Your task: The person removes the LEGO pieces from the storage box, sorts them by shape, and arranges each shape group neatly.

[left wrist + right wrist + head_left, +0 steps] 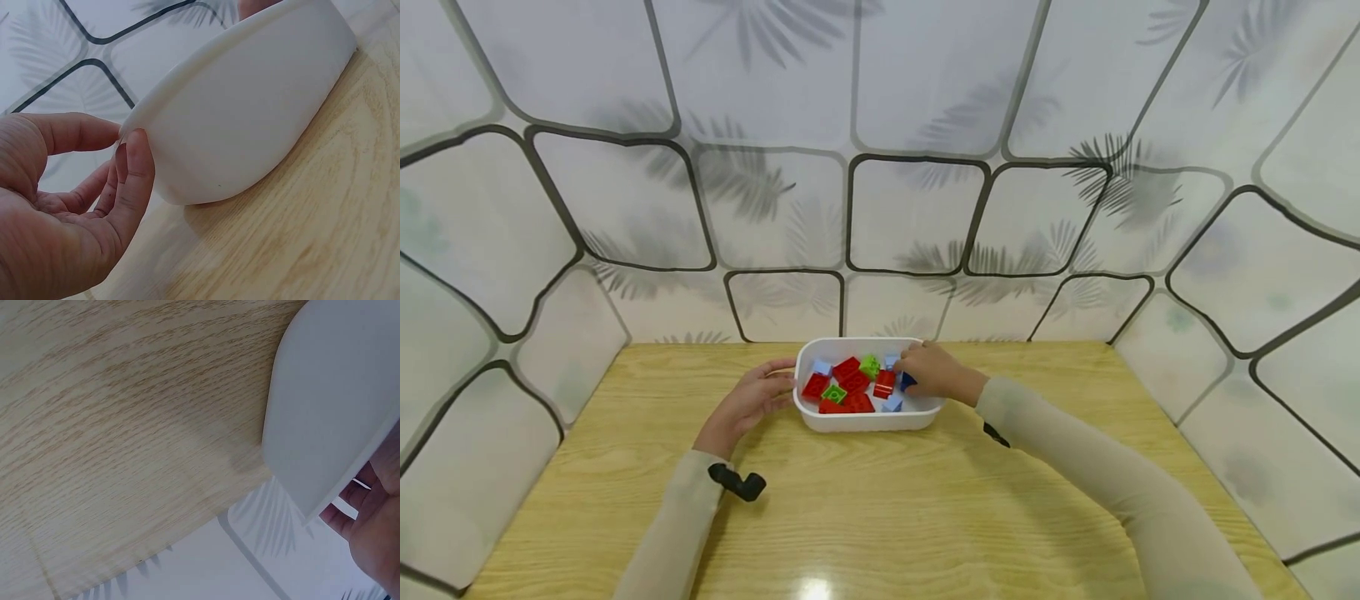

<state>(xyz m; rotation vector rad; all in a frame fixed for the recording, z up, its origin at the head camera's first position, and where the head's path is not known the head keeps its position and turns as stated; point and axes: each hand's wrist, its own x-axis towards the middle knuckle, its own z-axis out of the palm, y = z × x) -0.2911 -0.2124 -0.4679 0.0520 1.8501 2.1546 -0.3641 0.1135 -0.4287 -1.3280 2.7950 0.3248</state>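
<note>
A white plastic tub [868,423] of toy building bricks stands on the wooden table. My left hand [754,402] is at its left end, with thumb and a finger pinching the rim, as the left wrist view shows close up. My right hand [936,371] reaches over the right end, its fingers down inside the tub. Beside those fingers a dark blue brick [907,381] shows partly; whether they grip it I cannot tell. Red bricks [853,379], green bricks [870,366] and light blue bricks [892,404] lie loosely mixed in the tub.
The wood-grain table [880,508] extends in front of the tub and to both sides. Behind it stands a patterned wall covering [917,212], close to the tub's far side. A black strap [736,482] sits on the left wrist.
</note>
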